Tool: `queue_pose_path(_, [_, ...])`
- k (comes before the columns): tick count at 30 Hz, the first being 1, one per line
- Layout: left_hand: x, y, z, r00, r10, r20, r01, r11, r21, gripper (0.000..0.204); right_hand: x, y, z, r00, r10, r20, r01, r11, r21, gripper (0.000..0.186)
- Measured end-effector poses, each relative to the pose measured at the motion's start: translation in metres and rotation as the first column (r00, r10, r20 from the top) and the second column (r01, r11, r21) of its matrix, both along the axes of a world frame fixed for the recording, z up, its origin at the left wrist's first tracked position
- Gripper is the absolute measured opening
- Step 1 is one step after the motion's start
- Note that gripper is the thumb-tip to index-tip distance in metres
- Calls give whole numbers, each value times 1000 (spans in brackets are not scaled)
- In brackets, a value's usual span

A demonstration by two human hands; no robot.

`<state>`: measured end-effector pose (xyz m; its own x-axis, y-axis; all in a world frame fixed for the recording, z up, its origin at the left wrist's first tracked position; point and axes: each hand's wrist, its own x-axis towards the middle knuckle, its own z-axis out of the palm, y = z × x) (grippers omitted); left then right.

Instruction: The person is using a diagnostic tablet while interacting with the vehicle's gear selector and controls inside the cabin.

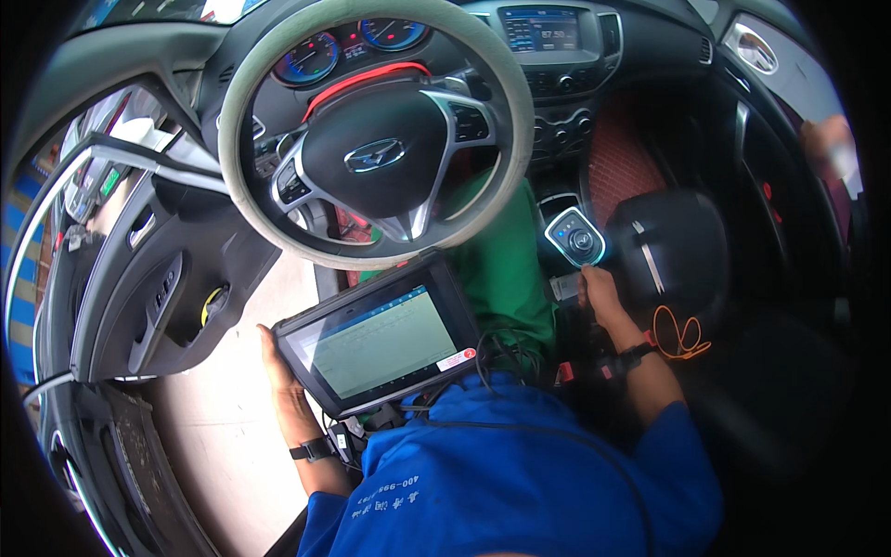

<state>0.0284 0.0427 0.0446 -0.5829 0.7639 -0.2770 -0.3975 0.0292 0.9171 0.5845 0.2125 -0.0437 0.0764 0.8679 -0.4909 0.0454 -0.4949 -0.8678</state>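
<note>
A black rugged diagnostic tablet (380, 345) rests tilted over my lap, its screen lit with a pale table. My left hand (278, 364) grips its left edge, the thumb along the side and the other fingers hidden beneath. My right hand (601, 295) is down at the centre console, just behind the rotary gear selector (577, 238) with its lit rim. Its fingers look curled; whatever is inside them is dark and hidden. Black cables (506, 357) gather beside the tablet's right corner.
The steering wheel (243, 176) stands ahead of the tablet. At left the car door (176, 278) hangs open. An orange cord loop (680, 345) lies right of my right wrist, near the black passenger seat (682, 251). Outside the right side is another person's blurred hand (824, 148).
</note>
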Motion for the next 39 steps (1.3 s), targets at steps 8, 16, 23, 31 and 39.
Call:
queue_pose_path(8, [-1, 0, -6, 1000, 24, -5, -24, 1000, 16, 68, -10, 30, -28, 995, -28, 93, 32, 998, -48, 41])
queue_pose_path(16, [-8, 3, -11, 1000, 4, -7, -4, 1000, -25, 68, -9, 36, -60, 915, -42, 400, 11, 997, 79, 55])
queue_pose_path(23, [2, 6, -3, 992, 119, 37, -120, 992, 44, 71, -23, 33, -23, 815, 23, 579, -104, 989, 107, 59])
queue_pose_path(31, [12, 8, 3, 987, 152, -44, -148, 986, 76, 76, -23, 31, -35, 799, -32, 600, -72, 986, 148, 61])
queue_pose_path(39, [-5, 1, -10, 995, 89, -44, -90, 996, -19, 75, -19, 31, -48, 705, -67, 706, -108, 974, 201, 62])
